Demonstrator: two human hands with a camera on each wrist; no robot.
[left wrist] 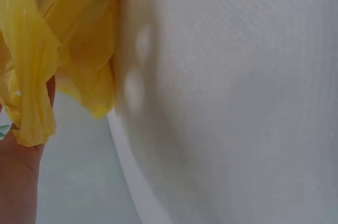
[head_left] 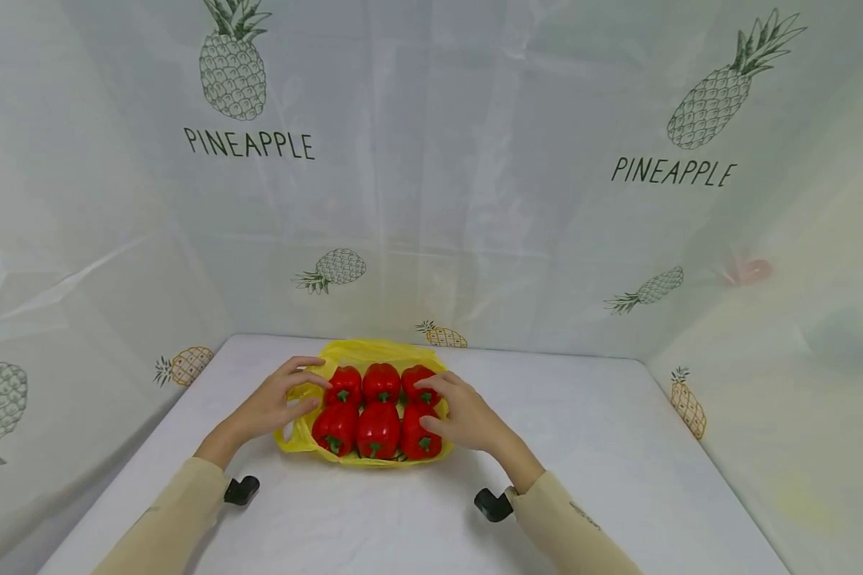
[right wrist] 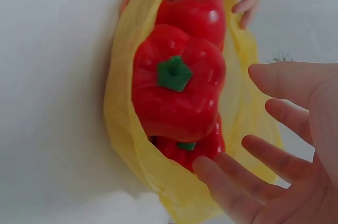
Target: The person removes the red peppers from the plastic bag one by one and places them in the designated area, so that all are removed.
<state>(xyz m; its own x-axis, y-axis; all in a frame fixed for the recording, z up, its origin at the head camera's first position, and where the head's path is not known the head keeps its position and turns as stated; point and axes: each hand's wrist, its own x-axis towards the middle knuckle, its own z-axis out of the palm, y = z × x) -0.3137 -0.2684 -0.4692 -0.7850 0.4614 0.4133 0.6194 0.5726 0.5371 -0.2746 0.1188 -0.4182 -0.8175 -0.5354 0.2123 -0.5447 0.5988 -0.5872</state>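
Six red peppers (head_left: 379, 435) with green stems (right wrist: 175, 73) sit in two rows of three inside a yellow bag (head_left: 374, 349), which lies with its mouth wide towards the far middle of a white table (head_left: 582, 447). The left hand (head_left: 276, 402) is at the bag's left side, thumb and fingers well apart; a fold of the bag covers part of it in the left wrist view, so I cannot tell whether it touches a pepper. The right hand (head_left: 467, 411) is at the right end, beside the peppers, its fingers spread wide and gripping nothing. Both arms wear beige sleeves (head_left: 169, 511). Behind the table hangs a pale curtain (head_left: 460, 160) printed with pineapples (head_left: 233, 76)
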